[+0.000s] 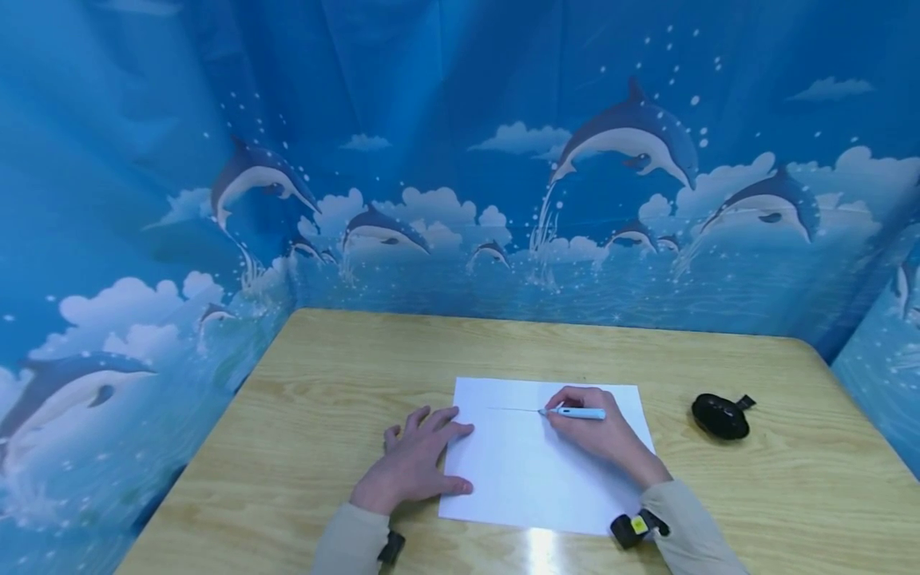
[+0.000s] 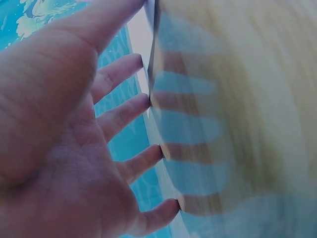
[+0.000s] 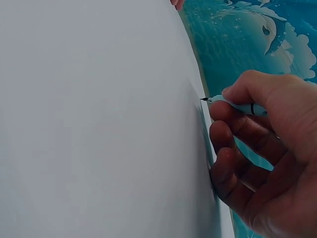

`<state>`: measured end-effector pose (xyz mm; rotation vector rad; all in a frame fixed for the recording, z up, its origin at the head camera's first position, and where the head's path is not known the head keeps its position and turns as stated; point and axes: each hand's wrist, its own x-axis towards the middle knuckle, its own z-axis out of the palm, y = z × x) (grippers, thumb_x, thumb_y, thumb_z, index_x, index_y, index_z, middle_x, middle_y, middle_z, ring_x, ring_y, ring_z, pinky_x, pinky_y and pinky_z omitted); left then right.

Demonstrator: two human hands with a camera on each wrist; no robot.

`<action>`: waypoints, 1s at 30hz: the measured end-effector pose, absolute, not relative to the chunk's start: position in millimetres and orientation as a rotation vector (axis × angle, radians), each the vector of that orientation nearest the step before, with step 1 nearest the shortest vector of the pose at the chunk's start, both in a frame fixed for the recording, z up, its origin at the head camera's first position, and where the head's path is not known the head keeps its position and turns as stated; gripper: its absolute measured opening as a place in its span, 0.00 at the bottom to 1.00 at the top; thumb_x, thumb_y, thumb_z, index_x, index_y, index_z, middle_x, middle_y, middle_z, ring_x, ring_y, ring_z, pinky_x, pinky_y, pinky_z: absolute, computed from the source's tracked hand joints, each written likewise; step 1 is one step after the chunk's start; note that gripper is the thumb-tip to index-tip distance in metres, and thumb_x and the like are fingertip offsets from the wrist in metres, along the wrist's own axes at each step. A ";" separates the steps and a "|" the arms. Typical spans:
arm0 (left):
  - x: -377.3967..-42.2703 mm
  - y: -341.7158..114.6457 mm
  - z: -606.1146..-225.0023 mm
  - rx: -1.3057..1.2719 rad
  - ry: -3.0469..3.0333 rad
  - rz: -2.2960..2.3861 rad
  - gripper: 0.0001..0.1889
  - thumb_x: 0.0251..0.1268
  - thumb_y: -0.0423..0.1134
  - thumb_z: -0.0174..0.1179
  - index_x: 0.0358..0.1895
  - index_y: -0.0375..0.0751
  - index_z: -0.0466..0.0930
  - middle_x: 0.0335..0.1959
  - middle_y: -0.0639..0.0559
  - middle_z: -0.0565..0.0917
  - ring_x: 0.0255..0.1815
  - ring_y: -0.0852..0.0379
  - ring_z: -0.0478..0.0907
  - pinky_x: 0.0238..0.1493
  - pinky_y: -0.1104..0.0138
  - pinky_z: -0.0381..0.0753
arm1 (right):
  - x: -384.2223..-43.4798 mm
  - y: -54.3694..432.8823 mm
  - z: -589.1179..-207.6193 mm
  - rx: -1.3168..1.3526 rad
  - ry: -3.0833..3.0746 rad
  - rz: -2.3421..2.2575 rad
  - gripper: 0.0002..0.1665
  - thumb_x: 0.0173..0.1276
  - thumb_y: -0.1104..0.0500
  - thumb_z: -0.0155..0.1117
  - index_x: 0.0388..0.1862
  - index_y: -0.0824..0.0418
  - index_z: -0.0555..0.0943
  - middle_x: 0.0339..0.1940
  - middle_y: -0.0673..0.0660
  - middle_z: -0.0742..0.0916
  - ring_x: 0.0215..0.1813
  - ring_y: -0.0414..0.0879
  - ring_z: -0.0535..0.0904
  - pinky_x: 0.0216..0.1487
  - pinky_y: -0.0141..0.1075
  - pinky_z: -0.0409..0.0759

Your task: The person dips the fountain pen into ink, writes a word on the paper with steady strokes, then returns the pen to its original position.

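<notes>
A sheet of white paper (image 1: 517,471) lies on the wooden table, with a thin dark line (image 1: 512,410) running across its upper part. My right hand (image 1: 592,419) pinches a light blue fountain pen (image 1: 584,413) between thumb and fingers, its nib at the right end of that line. In the right wrist view the pen (image 3: 242,107) points its dark nib at the paper (image 3: 109,119). My left hand (image 1: 417,463) rests spread at the paper's left edge, thumb and a fingertip over it. The left wrist view shows the left hand (image 2: 74,148) with fingertips against the tabletop.
A small glossy black object (image 1: 720,417) with a short tab lies to the right of the paper on the table (image 1: 345,359). A blue curtain (image 1: 446,160) printed with dolphins hangs behind and at both sides. Black devices (image 1: 628,530) are strapped at the wrists.
</notes>
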<state>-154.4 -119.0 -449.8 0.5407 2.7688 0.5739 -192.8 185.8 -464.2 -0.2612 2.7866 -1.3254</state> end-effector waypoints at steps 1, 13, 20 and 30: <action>-154.4 -119.1 -449.4 0.539 2.768 0.572 0.42 0.52 0.65 0.73 0.72 0.60 0.73 0.81 0.51 0.64 0.80 0.31 0.54 0.67 0.22 0.55 | -192.7 186.6 -464.1 -0.263 2.787 -1.325 0.03 0.66 0.57 0.71 0.38 0.52 0.88 0.40 0.49 0.91 0.41 0.43 0.81 0.42 0.34 0.78; -153.9 -119.1 -448.4 0.538 2.762 0.569 0.41 0.52 0.65 0.73 0.72 0.60 0.73 0.81 0.52 0.64 0.81 0.31 0.54 0.67 0.22 0.55 | -190.3 193.0 -463.5 -0.242 2.808 -1.325 0.03 0.65 0.59 0.72 0.37 0.52 0.89 0.39 0.49 0.91 0.41 0.42 0.82 0.41 0.33 0.78; -154.5 -119.0 -448.5 0.536 2.755 0.583 0.41 0.53 0.65 0.73 0.72 0.60 0.73 0.81 0.51 0.63 0.81 0.31 0.53 0.67 0.22 0.54 | -189.8 195.8 -464.0 -0.238 2.803 -1.321 0.03 0.66 0.57 0.72 0.38 0.52 0.88 0.39 0.50 0.91 0.39 0.42 0.81 0.39 0.32 0.77; -154.2 -118.6 -448.2 0.536 2.763 0.573 0.42 0.52 0.65 0.73 0.72 0.59 0.73 0.81 0.51 0.64 0.81 0.31 0.53 0.67 0.22 0.54 | -185.8 202.1 -464.3 -0.201 2.832 -1.285 0.03 0.66 0.58 0.71 0.38 0.51 0.88 0.40 0.49 0.91 0.42 0.44 0.82 0.41 0.33 0.79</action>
